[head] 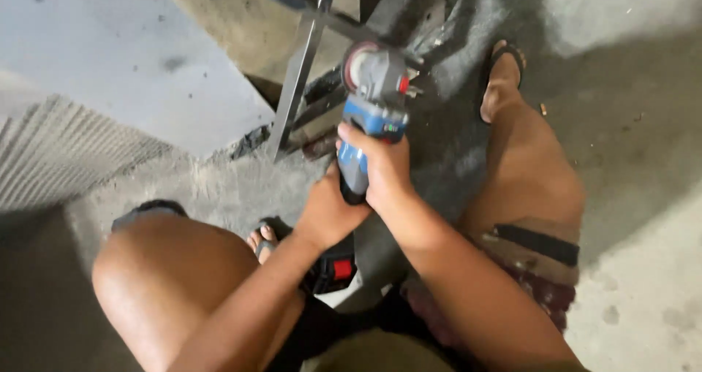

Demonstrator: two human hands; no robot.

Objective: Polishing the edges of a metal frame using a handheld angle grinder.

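Two hands on a grinder

The right hand (pixel 384 169) has its fingers closed around the blue grinder (pixel 369 116). The left hand (pixel 329 211) grips its back end. The grinder's disc sits against the metal frame (pixel 296 87) on the floor (pixel 629 123).

arms bare, no sleeves | hands: left hand (pixel 329 211), right hand (pixel 384 171), no gloves | dark patterned shorts (pixel 537 266), black band | sandals (pixel 504 58), open-toed

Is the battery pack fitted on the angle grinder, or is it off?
Fitted: a black battery pack with a red catch sits at the rear of the blue angle grinder, which both hands grip.
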